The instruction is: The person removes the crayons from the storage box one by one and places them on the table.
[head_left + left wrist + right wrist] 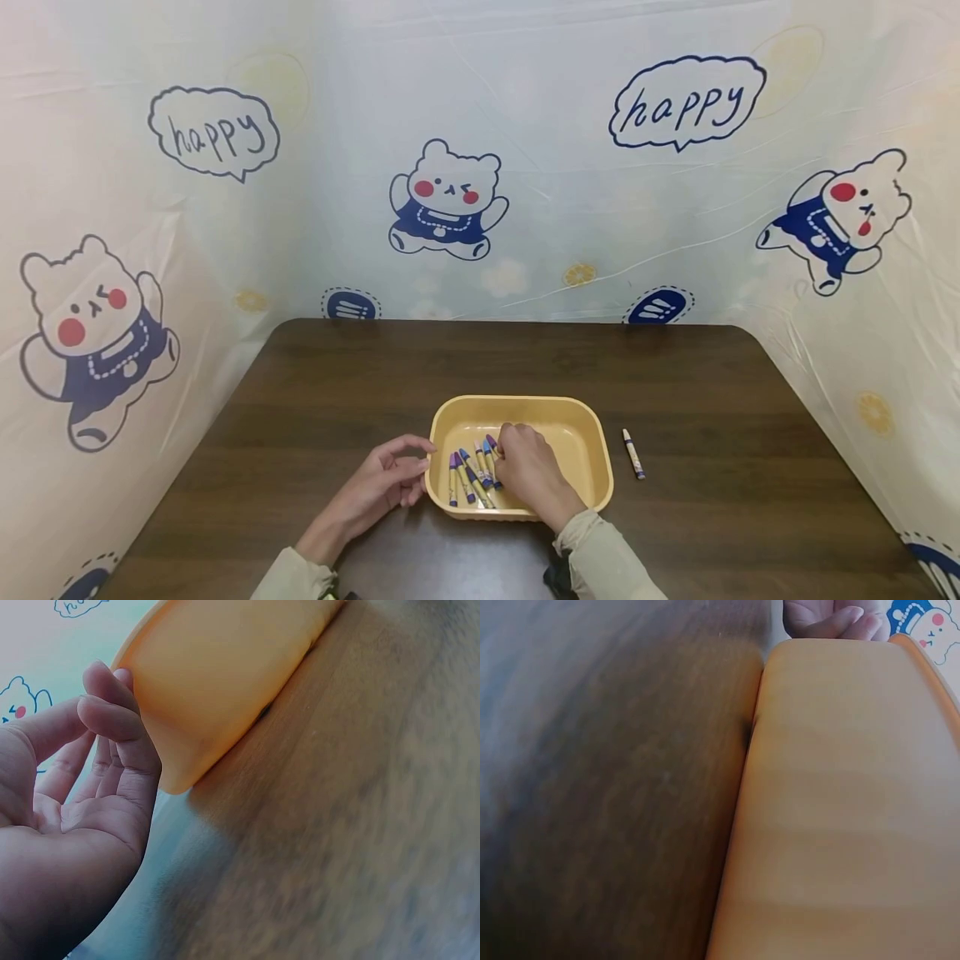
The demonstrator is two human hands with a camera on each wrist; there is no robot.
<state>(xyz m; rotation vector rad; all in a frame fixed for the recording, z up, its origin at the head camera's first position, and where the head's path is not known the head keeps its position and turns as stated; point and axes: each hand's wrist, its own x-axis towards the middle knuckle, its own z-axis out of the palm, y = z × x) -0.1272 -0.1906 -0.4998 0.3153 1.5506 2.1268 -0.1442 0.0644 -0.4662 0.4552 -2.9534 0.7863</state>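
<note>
In the head view, a yellow plastic basin (pixel 517 402) stands on the table with several crayons (pixel 472 477) lying side by side in its left half. My right hand (pixel 528 467) reaches over the near rim, its fingers curled down at a purple-tipped crayon (pixel 491 442); the fingertips are hidden behind the hand. My left hand (pixel 386 479) is at the basin's left end, fingers loosely bent, fingertips right at the rim. The left wrist view shows that hand (pixel 90 757) beside the basin's outer wall (pixel 225 667).
A single crayon (pixel 633 454) lies on the dark wooden table (pixel 360 367) to the right of the basin. Printed cloth (pixel 555 225) hangs round the table's back and sides. In the right wrist view, the basin's outer wall (pixel 847 787) fills the right half.
</note>
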